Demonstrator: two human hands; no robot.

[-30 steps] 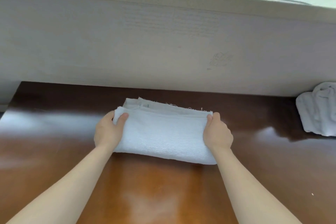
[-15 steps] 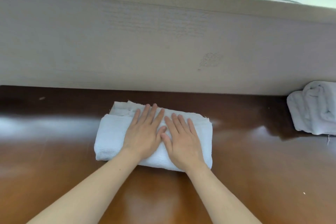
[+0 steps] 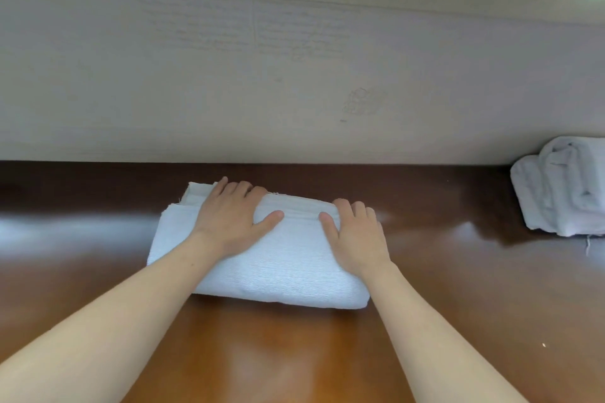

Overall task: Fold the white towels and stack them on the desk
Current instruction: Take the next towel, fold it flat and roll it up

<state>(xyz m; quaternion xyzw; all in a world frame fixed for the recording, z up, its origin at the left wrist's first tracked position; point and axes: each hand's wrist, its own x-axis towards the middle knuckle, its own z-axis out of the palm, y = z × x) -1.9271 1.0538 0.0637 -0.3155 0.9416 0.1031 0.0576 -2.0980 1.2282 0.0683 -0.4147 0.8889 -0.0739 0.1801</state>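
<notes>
Close to the wall (image 3: 294,75), holding the towel (image 3: 294,258) on the desk (image 3: 458,288), left hand (image 3: 229,219) and right hand (image 3: 355,235) now slid apart, fingers hooked over its wall-side edge. Looks folded, probably ready for stacking.

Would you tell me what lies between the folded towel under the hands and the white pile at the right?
Only bare, glossy desk separates the folded towel from the white pile, as the head view shows.
</notes>
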